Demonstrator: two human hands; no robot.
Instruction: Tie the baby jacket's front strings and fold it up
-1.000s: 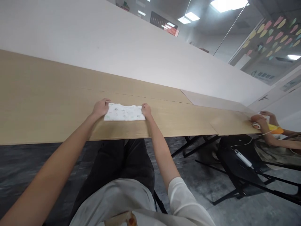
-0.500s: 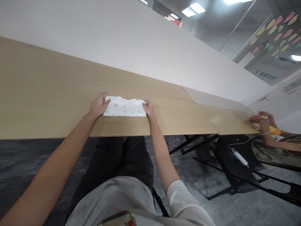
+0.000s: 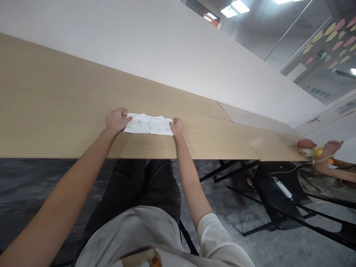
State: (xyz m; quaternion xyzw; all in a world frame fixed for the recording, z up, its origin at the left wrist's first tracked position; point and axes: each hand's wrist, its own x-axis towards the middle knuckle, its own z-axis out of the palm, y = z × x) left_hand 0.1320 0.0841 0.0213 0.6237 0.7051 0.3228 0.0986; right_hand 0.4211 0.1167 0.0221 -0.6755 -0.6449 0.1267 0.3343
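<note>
A folded white baby garment with a small coloured print lies on the wooden table, its curved neckline along the far side. My left hand grips its left end, thumb on top and the other fingers behind the far corner. At the opposite end, my right hand pinches the right edge between thumb and curled fingers. The fingertips under the cloth are hidden on both sides.
The tabletop runs along a white partition. At far right, another person's hand is near a doll. A black folding chair carries a white power strip.
The view has shifted slightly. Both my hands stay on the garment's ends, and its near edge sits a little farther from the table edge. The other person's hand has lifted off the doll.
</note>
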